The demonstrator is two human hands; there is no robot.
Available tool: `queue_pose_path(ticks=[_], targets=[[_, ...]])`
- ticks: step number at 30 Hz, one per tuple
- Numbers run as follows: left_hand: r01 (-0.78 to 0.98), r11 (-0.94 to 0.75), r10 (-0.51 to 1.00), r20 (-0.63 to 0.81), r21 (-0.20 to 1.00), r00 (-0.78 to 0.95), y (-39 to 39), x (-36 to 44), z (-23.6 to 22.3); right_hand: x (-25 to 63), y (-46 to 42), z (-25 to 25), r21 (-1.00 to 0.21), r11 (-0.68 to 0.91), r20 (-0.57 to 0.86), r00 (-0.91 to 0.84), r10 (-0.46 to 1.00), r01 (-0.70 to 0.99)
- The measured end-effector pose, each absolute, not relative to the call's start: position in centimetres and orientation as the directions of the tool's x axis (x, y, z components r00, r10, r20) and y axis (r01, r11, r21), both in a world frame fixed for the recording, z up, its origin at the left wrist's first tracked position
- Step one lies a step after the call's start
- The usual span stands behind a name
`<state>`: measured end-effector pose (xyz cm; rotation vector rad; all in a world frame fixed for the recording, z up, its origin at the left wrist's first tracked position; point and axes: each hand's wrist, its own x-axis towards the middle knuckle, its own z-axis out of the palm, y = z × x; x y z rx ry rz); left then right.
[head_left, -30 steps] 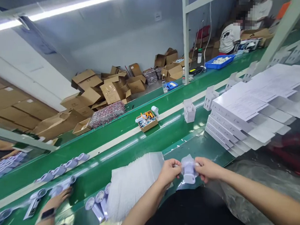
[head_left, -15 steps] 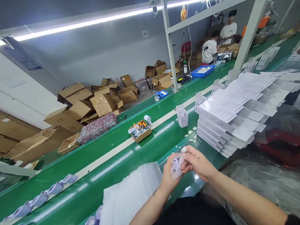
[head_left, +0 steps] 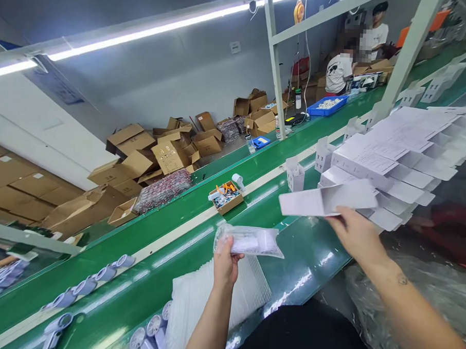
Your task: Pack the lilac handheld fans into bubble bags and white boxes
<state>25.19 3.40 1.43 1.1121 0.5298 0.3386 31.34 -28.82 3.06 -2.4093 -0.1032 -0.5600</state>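
Note:
My left hand (head_left: 226,267) is closed on one end of a bubble-wrap bag (head_left: 259,241) with a pale lavender item inside, held above the near belt. My right hand (head_left: 356,236) grips a white folding carton (head_left: 305,202) by its edge, fingers partly hidden behind it. The carton is tilted, to the right of the bag and apart from it. Below my left hand lies a stack of white bubble-wrap bags (head_left: 196,301). Beside my right hand is a pile of flat-lying white cartons (head_left: 397,133) with open flaps.
Lavender round-headed parts (head_left: 85,286) line the belt at left; more (head_left: 155,325) lie near the bags. A small cardboard box (head_left: 232,203) of parts and an upright carton (head_left: 295,177) stand on the green belt (head_left: 166,290). Two people work farther back. Clear plastic (head_left: 390,289) lies at right.
My hands were together on the wrapped item; now they are apart. The left holds the bag out to the left, while the right has taken a white carton from near the pile.

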Motion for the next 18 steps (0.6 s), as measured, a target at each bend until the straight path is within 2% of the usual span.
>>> queue_pose_path(ticks=[1, 3, 5, 6, 9, 13, 15, 18], targets=[[-0.02, 0.425, 0.527, -0.229, 0.905, 0.819, 3.9, 25.3, 1.7, 31.3, -27.6, 2.7, -0.49, -0.815, 0.412, 0.906, 0.095, 0.308], [-0.052, 0.454, 0.526, -0.221, 0.89, 0.821, 4.1, 25.9, 1.9, 31.7, -25.2, 0.9, -0.362, -0.778, 0.359, 0.847, 0.392, 0.514], [-0.048, 0.468, 0.483, -0.21, 0.883, 0.85, 3.4, 26.7, 1.7, 32.4, -23.0, -1.8, -0.293, -0.693, 0.288, 0.752, 0.593, 0.659], [-0.033, 0.461, 0.457, -0.205, 0.887, 0.866, 2.8, 27.1, 1.4, 32.7, -22.1, -3.3, -0.289, -0.655, 0.255, 0.716, 0.65, 0.698], [0.012, 0.354, 0.444, -0.179, 0.935, 0.878, 1.3, 28.0, 0.3, 33.2, -20.3, -7.5, -0.403, -0.593, 0.204, 0.7, 0.685, 0.697], [0.003, 0.005, 0.52, -0.005, 1.0, 0.854, 1.5, 27.0, -0.4, 33.6, -19.1, -9.9, -0.662, -0.496, 0.165, 0.754, 0.636, 0.563], [0.037, -0.179, 0.464, 0.051, 0.983, 0.884, 2.3, 26.0, -0.1, 34.0, -18.6, -10.1, -0.746, -0.418, 0.153, 0.745, 0.65, 0.518], [0.129, -0.417, 0.371, 0.039, 0.9, 0.928, 2.6, 25.3, 0.7, 34.5, -18.1, -10.0, -0.784, -0.355, 0.163, 0.721, 0.674, 0.509]])
